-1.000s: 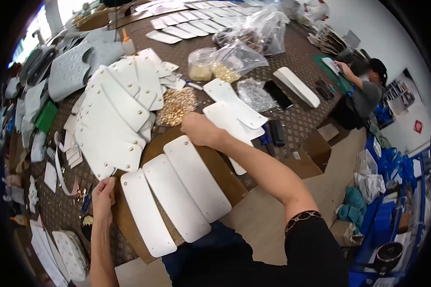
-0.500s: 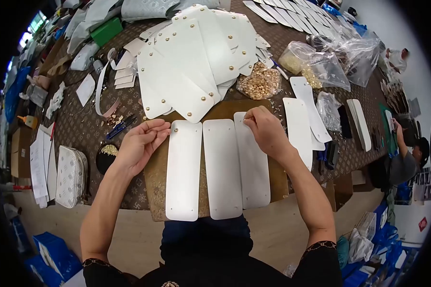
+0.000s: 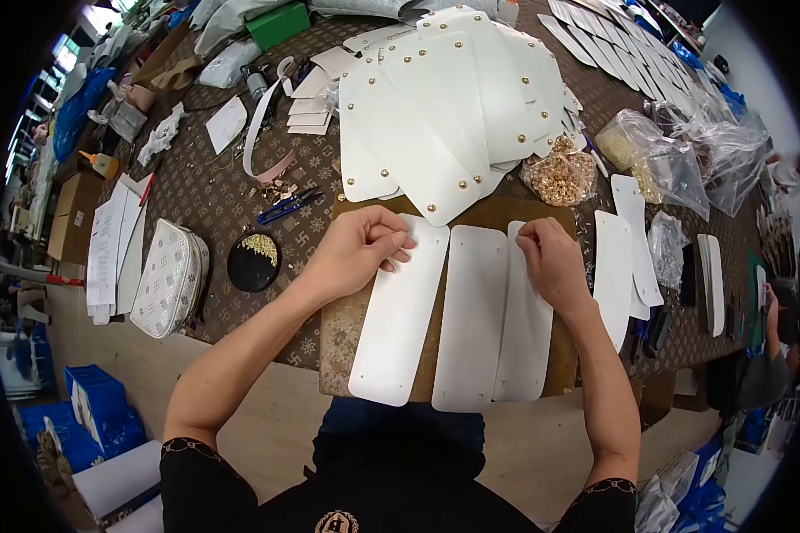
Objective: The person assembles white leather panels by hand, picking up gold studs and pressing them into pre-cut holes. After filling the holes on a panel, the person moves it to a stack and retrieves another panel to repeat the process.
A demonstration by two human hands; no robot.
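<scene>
Three white strips with rounded corners and small holes lie side by side on a brown board (image 3: 336,364). Over the upper left corner of the left strip (image 3: 398,320) is my left hand (image 3: 360,253), thumb and fingers pinched together; what is between them is hidden. The middle strip (image 3: 469,311) partly overlaps the right strip (image 3: 526,346). My right hand (image 3: 553,262) is closed in a pinch at the top of the right strip, and its fingertips hide whatever they hold.
White panels with gold studs (image 3: 418,115) are heaped behind the board. A bag of gold studs (image 3: 560,173) sits beside them. Leftward are a black dish of small gold pieces (image 3: 254,260), blue snips (image 3: 289,206) and a patterned pouch (image 3: 171,277). More white strips (image 3: 612,275) lie right.
The view has swung, so the table things appear farther right. My left hand has moved from the left strip's edge onto its upper corner, covering the gold stud seen there. My right hand stays pinched.
</scene>
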